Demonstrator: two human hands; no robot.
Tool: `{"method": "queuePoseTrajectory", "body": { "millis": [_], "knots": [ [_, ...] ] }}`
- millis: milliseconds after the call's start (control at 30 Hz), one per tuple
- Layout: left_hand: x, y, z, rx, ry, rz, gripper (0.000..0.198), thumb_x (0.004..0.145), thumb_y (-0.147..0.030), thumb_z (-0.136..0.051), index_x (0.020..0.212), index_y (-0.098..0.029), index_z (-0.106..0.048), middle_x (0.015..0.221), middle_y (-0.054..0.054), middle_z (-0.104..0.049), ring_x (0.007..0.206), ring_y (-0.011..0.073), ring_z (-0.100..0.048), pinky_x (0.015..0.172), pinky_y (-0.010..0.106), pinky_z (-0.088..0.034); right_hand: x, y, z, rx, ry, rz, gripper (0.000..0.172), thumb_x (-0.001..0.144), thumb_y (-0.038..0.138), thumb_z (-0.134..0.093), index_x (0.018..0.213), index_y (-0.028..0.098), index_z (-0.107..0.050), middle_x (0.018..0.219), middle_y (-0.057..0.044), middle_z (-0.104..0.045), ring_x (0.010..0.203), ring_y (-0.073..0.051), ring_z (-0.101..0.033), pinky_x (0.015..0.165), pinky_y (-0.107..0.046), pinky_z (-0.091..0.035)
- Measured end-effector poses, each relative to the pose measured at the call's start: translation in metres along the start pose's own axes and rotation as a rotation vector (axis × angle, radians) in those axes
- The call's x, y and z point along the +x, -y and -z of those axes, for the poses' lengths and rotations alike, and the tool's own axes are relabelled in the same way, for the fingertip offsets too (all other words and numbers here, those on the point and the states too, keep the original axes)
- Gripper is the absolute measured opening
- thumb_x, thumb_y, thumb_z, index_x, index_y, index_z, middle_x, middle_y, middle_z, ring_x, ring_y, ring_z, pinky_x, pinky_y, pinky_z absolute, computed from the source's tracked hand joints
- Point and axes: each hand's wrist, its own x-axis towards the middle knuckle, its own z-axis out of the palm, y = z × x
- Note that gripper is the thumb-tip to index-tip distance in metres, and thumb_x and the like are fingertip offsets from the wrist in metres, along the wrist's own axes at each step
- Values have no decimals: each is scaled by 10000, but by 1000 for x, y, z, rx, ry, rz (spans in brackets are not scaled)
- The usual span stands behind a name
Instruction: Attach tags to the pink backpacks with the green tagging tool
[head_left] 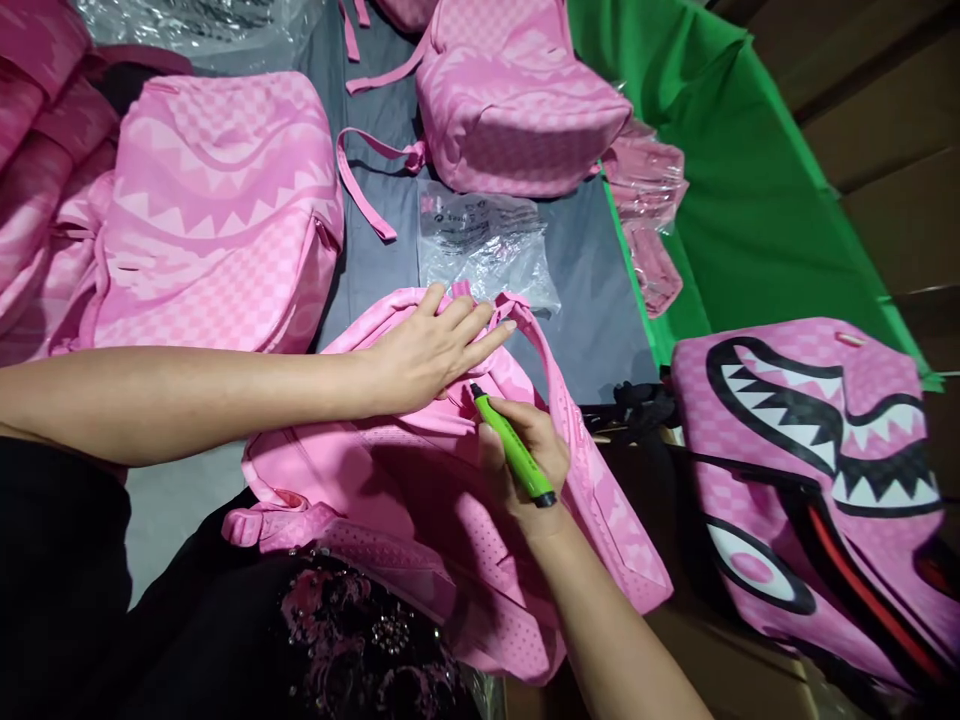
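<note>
A pink backpack lies back side up before me, its shoulder straps spread toward my lap and to the right. Across its top end my left hand rests flat, fingers spread, pressing the fabric. My right hand is closed round a green marker with black ends. The marker's upper end points at the bag just below my left fingers; whether it touches the fabric I cannot tell.
On the grey table lie a patterned pink backpack, another pink backpack and a clear plastic bag. Green fabric lines the right side, holding wrapped pink pouches. A shark-mouth backpack stands at right.
</note>
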Motion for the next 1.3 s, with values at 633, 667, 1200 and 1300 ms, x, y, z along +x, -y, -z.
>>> {"method": "queuePoseTrajectory", "body": {
  "millis": [633,667,1200,1300],
  "knots": [
    [1,15,14,-132,113,186,885,840,-397,-690,1573,-182,-245,1659,209,-125,1481,439,-212,1102,537,-272,74,16,46,47,677,-126,223,903,301,-674,1092,192,-720,987,-58,-774,874,-210,-705,849,-377,-479],
    [1,16,14,-127,130,194,868,853,-388,-673,1576,-182,-239,1653,215,-139,1469,442,-237,1087,540,-285,75,15,44,44,668,-117,228,899,288,-678,1099,187,-722,998,-66,-776,880,-214,-709,852,-381,-483],
    [-4,15,6,-157,59,205,679,914,-272,-534,1543,-176,-298,1543,166,-388,1331,340,-407,1058,465,-302,96,30,34,-140,781,-34,135,899,241,-649,982,247,-755,807,-20,-758,737,-179,-703,827,-345,-519],
    [-3,15,6,-165,59,202,677,914,-274,-541,1540,-169,-304,1540,170,-391,1334,342,-404,1063,465,-295,98,31,32,-134,787,-31,130,893,237,-654,971,247,-758,805,-21,-757,743,-178,-705,822,-338,-523]
  ]
}}
